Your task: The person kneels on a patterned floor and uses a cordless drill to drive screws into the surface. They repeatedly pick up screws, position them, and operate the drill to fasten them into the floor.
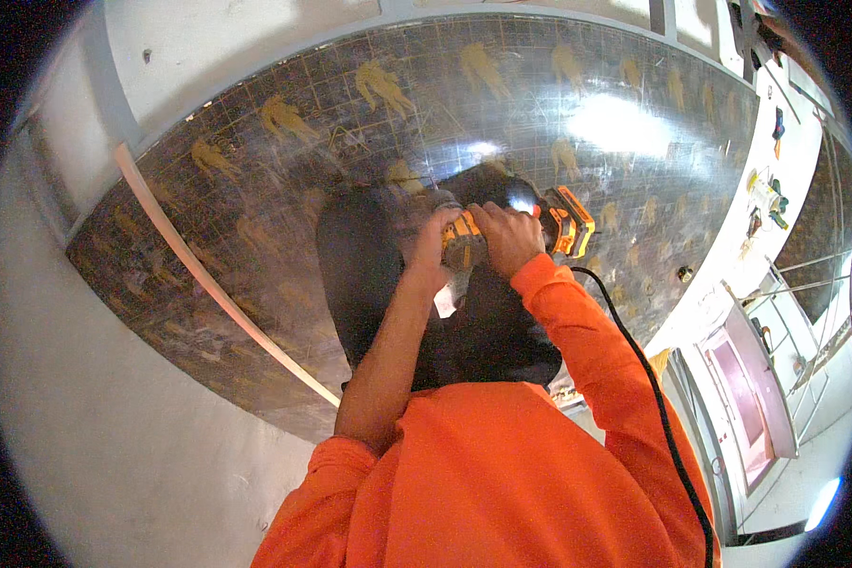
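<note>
Both my hands are closed on a yellow-and-black cordless drill (pixel 464 244) in the middle of the view. My left hand (pixel 431 251) wraps the left side of its body, close to the front end. My right hand (pixel 511 237) grips it from the right, and the battery (pixel 573 223) sticks out beyond that hand. The drill's front end points away from me, low over a large dark panel (pixel 502 123) with a shiny, scuffed face and yellowish printed marks. Whether the tip touches the panel I cannot tell.
A long pale wooden strip (pixel 213 279) lies across the panel's left part. A black cable (pixel 639 350) runs down along my right sleeve. To the right are bottles and small items (pixel 769 199) on a white surface, a pink-and-white panelled frame (pixel 743 407) and metal tubing (pixel 809 284).
</note>
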A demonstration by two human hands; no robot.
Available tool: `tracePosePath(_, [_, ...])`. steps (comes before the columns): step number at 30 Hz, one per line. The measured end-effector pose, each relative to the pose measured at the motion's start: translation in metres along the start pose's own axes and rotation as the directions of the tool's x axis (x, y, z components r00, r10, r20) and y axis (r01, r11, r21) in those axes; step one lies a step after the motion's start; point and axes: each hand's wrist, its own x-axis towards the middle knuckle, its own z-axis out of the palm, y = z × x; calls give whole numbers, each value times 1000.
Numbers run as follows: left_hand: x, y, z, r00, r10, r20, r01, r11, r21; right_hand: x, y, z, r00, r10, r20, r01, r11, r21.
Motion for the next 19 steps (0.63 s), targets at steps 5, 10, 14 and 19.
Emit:
tracePosePath(5, [6,-1,-1,997,71,-29,-68,993,100,4,6,-2,997,-48,-64,53,996,74])
tracePosePath(10, [2,4,5,996,10,-94,-12,1000,-19,11,3,-2,999,3,51,-3,1000,-4])
tracePosePath(14, [-7,-4,-4,953,299,52,-295,871,392,7,1,-3,1000,-6,26,5,999,37])
tracePosePath(19, [2,-13,-15,937,331,115,-349,864,363,7,-2,-5,999,1,50,0,1000,-2])
